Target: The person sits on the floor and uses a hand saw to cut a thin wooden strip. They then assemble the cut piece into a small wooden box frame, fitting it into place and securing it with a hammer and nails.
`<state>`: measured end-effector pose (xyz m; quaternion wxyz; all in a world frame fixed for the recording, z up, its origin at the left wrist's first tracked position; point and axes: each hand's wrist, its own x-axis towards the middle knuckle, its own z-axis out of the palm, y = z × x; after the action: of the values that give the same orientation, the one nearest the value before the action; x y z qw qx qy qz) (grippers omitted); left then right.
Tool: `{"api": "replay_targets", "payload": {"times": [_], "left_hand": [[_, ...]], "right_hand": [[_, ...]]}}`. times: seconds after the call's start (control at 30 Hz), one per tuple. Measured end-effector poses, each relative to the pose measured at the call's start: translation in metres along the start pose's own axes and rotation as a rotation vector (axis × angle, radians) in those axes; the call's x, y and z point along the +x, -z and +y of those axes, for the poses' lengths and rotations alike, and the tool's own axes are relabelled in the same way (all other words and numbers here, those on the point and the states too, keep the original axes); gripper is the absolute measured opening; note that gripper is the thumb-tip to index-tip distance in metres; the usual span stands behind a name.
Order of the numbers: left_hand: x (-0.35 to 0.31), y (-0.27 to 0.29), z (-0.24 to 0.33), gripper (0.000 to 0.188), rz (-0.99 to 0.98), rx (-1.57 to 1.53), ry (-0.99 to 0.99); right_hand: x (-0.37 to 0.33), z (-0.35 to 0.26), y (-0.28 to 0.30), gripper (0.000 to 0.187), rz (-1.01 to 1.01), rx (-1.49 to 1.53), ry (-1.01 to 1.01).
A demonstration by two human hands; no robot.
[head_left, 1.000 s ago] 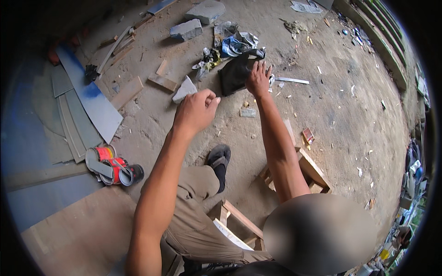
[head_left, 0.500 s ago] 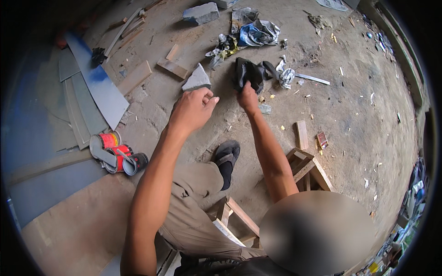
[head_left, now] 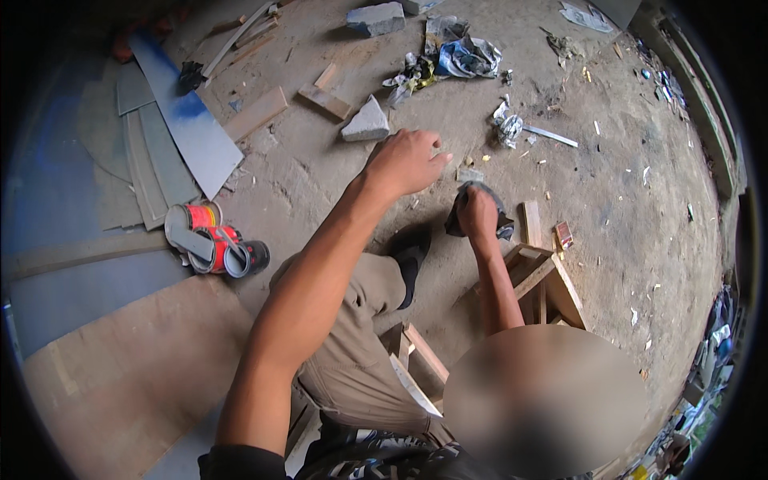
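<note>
My right hand [head_left: 478,213] grips a crumpled black plastic bag [head_left: 456,223], its folds bunched around the fingers. It hangs just beyond a wooden stool-like frame [head_left: 532,276]. My left hand [head_left: 406,163] is raised at the centre, fingers loosely bent and thumb apart, with nothing visible in it. Just past its knuckles lies a pale broken chunk of block [head_left: 366,122] on the ground. Beneath my hands is my right foot in a dark sandal [head_left: 410,244], partly in shadow.
Paint cans [head_left: 210,240] stand at left near leaning flat boards [head_left: 188,132]. Wood offcuts [head_left: 324,102], crumpled wrappers [head_left: 468,58] and a grey block [head_left: 376,19] lie farther off. A foil ball [head_left: 510,130] and thin strip [head_left: 552,136] lie right. Another wooden frame [head_left: 424,352] is beside my leg.
My right hand has drawn the black bag nearer and bunched it up. In the picture, my left hand has shifted right and slightly up, while the whole view has turned a little.
</note>
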<state>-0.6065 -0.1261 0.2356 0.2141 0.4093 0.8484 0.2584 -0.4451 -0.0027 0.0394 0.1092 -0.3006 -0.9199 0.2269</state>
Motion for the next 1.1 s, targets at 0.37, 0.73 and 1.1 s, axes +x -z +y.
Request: {"api": "replay_targets", "payload": {"times": [0.37,0.73,1.1], "left_hand": [[-0.018,-0.015,-0.001,0.049,-0.188,0.15,-0.041],[-0.015,-0.017,0.012,0.053,-0.298,0.163,-0.055],[-0.022,-0.018,0.007,0.053,-0.334,0.204,0.008]], "right_hand": [[-0.093,0.085,-0.084,0.021,-0.179,0.45,-0.256],[0.024,0.07,-0.032,0.078,-0.765,0.085,-0.076],[-0.082,0.097,-0.173,0.037,-0.009,0.315,-0.35]]}}
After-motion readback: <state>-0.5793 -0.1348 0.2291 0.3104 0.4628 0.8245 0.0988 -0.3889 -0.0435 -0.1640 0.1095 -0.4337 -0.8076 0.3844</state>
